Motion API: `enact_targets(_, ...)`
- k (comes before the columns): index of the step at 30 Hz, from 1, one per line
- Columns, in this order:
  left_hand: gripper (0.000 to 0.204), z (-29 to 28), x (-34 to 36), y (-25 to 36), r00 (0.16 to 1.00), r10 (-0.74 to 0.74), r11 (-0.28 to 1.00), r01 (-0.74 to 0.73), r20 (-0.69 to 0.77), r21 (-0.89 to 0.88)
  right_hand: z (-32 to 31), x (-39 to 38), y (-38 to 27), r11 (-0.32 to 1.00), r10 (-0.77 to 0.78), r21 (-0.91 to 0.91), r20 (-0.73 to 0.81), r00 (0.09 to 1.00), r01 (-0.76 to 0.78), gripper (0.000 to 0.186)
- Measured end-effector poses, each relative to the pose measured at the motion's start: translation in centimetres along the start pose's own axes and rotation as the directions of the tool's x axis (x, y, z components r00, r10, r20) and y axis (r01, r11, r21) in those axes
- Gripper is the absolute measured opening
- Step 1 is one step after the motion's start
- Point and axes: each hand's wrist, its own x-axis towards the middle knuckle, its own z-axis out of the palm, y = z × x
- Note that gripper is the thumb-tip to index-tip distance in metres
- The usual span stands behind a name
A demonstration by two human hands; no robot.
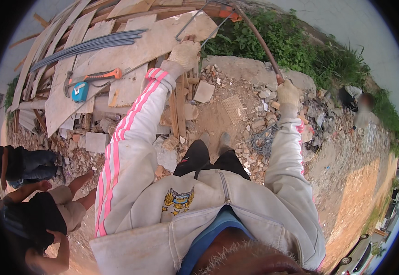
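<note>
My left hand (184,52), in a pale knit glove, is closed at the near end of a grey steel rod bent into a rectangular frame (191,22). That frame lies over the edge of a plywood board. My right hand (289,95), gloved too, grips the lower end of a long rusty bar (262,42). The bar slants up and left to an orange metal piece (229,13) beside the bent rod's far end. How bar, orange piece and rod join there is too small to tell.
On the boards (103,57) left lie straight steel rods (89,43), a claw hammer (103,74) and a teal tape measure (80,92). Rubble (259,123) and tangled wire (263,140) surround my feet. People stand at left (43,215); another crouches at right (353,98).
</note>
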Motion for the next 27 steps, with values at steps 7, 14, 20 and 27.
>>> enact_targets(7,0.033,-1.0,0.1,-0.1,0.998,-0.008,1.0,0.01,0.068,-0.018,-0.4,-1.2,-1.3,1.0,0.005,0.019,0.016,1.0,-0.005,0.068)
enact_targets(14,0.033,0.1,0.1,-0.6,0.999,-0.001,1.0,0.002,-0.054,0.014,-1.2,0.5,-0.4,0.999,-0.01,-0.038,0.027,1.0,0.011,0.053)
enact_targets(20,0.03,-0.8,-0.1,-0.1,0.996,-0.053,0.996,0.047,-0.074,-0.078,-1.1,2.2,1.7,0.997,-0.069,-0.018,0.019,0.997,0.07,0.032)
enact_targets(27,0.028,-1.0,0.9,-4.6,0.984,-0.079,0.989,0.057,-0.163,-0.133,-1.1,4.0,-0.9,0.998,-0.07,0.0,-0.015,0.997,0.07,0.03)
